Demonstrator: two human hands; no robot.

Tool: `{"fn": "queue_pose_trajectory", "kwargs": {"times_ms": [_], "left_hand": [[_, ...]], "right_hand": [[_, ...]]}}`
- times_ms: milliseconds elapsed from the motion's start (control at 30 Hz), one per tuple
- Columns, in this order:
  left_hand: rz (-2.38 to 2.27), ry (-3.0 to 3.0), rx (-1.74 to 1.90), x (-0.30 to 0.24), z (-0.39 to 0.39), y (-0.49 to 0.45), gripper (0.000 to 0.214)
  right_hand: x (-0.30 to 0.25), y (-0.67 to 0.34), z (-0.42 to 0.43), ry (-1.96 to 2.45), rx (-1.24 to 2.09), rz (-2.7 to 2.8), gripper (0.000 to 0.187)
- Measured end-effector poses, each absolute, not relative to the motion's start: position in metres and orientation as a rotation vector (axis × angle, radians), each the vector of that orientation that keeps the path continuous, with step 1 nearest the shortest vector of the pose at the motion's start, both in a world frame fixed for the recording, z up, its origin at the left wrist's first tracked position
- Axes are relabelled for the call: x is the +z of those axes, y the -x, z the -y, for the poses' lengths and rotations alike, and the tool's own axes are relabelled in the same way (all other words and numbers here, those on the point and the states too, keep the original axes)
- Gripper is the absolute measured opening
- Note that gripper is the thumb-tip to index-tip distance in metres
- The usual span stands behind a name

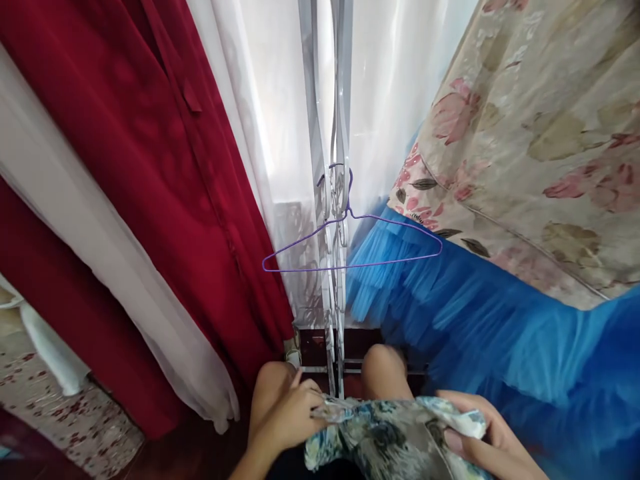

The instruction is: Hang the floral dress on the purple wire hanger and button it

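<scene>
Across my lap lies a patterned garment [395, 433] in blue, green and cream; its exact kind does not show. My left hand [299, 412] is closed on its left end, with the cloth bunched at the fingertips. At the right end, my right hand [493, 433] grips a folded edge between thumb and fingers. Beyond both hands, a bare purple wire hanger [353, 269] hangs by its hook from a silver metal stand [341, 297] with looped rungs.
Red curtains [200, 200] with white sheer panels hang at the left. A white curtain [280, 100] covers the back. On the right hang a floral cloth [525, 160] and blue ruffled tulle [480, 340]. My knees [384, 373] flank the stand's base.
</scene>
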State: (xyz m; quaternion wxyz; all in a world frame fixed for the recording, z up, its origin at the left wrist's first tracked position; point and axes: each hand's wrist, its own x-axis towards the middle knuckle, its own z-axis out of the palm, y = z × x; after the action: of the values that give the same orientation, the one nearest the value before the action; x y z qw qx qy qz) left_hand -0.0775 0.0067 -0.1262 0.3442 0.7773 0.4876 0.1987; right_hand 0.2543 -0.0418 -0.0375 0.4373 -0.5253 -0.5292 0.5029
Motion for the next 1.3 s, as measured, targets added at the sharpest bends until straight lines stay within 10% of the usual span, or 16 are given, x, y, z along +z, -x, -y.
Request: {"fn": "queue_pose_trajectory", "kwargs": {"times_ms": [233, 467, 900, 1300], "left_hand": [[-1.560, -2.323, 0.540, -0.057, -0.047, 0.181, 0.040], [-1.677, -2.505, 0.780, 0.036, -0.086, 0.206, 0.042], [-1.630, -2.580, 1.413, 0.097, -0.133, 0.140, 0.035], [-1.659, -2.194, 1.784, 0.104, -0.132, 0.089, 0.016]], "right_hand": [[0.006, -0.254, -0.011, 1.009, 0.732, 1.990, 0.010], [0.053, -0.255, -0.096, 1.072, 0.269, 1.986, 0.044], [0.022, -0.200, -0.138, 1.125, 0.337, 2.018, 0.019], [0.044, -0.270, -0.126, 1.188, -0.025, 1.441, 0.064]]}}
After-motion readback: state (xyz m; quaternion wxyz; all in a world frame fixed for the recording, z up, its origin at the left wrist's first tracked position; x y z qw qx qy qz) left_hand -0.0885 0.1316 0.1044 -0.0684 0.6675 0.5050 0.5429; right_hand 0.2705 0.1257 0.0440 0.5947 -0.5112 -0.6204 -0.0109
